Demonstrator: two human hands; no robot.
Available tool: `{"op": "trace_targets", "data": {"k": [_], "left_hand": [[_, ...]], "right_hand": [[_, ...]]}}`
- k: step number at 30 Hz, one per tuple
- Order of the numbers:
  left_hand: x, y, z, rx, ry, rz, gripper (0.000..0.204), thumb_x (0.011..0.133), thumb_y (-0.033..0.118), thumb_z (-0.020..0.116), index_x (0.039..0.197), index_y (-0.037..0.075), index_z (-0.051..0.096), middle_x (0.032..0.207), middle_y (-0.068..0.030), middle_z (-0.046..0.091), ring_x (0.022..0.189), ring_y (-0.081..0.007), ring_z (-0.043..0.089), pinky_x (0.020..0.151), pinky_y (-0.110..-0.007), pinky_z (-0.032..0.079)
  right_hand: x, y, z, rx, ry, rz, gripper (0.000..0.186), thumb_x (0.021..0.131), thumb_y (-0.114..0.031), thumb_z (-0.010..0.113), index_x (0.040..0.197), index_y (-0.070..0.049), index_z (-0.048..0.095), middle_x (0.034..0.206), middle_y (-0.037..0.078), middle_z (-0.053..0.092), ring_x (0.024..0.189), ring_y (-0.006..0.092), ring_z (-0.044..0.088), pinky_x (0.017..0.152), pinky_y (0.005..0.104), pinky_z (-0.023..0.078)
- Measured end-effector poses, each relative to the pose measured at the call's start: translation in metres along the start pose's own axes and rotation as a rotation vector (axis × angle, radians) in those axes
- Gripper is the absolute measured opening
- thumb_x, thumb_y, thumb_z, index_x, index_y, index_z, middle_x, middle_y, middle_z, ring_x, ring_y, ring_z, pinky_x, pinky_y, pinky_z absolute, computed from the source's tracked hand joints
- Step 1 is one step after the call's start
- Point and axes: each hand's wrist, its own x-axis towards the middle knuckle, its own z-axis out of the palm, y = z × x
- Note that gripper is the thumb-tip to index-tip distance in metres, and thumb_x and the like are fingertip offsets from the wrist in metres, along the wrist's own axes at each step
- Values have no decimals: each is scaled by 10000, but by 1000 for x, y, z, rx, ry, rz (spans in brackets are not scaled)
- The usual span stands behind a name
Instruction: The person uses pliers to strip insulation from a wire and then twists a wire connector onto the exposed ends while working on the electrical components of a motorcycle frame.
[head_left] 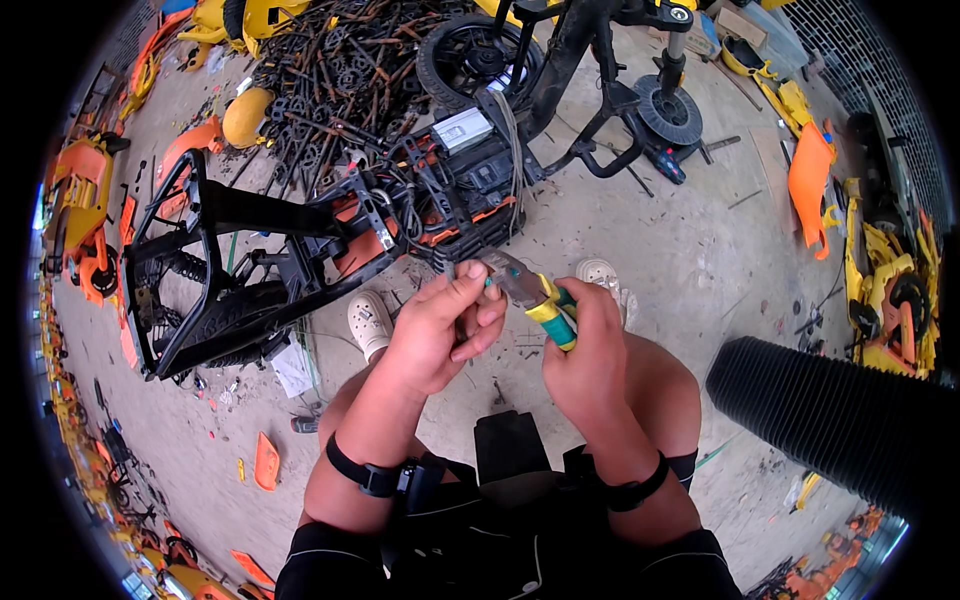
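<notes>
My left hand [440, 335] pinches a small, thin piece with a bit of green [487, 282] at the front of a dismantled black vehicle frame [335, 240] with cables, orange panels and electrical parts; what exactly it is, I cannot make out. My right hand [590, 355] grips pliers with yellow-and-green handles [548, 316]. Their metal jaws point left and sit right beside my left fingertips, at that small piece. The fingers of my left hand are curled, partly hiding what they hold.
Behind the frame lie a heap of rusty metal parts [325, 70] and a wheel [450, 65]. A power tool [668, 165] rests near another wheel [665, 108]. Orange panels [810, 180] and yellow parts surround me. A big black ribbed tube [820, 410] juts in at right.
</notes>
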Motion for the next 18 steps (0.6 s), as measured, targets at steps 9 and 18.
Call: {"op": "trace_targets", "data": {"k": [9, 18], "left_hand": [[7, 1, 5, 104, 9, 113, 282, 1120, 293, 496, 1108, 38, 618, 862, -39, 583, 581, -95, 473, 447, -215, 290], [17, -7, 5, 109, 100, 87, 241, 1117, 251, 494, 1162, 33, 586, 1111, -161, 693, 563, -80, 507, 472, -205, 327]], "right_hand": [[-4, -3, -13, 459, -427, 393, 467, 867, 62, 524, 1328, -2, 564, 1072, 98, 680, 994, 175, 664, 887, 320, 519], [-8, 7, -27, 943, -822, 591, 431, 838, 20, 535, 1267, -1, 580, 1065, 74, 678, 995, 212, 675, 838, 330, 547]]}}
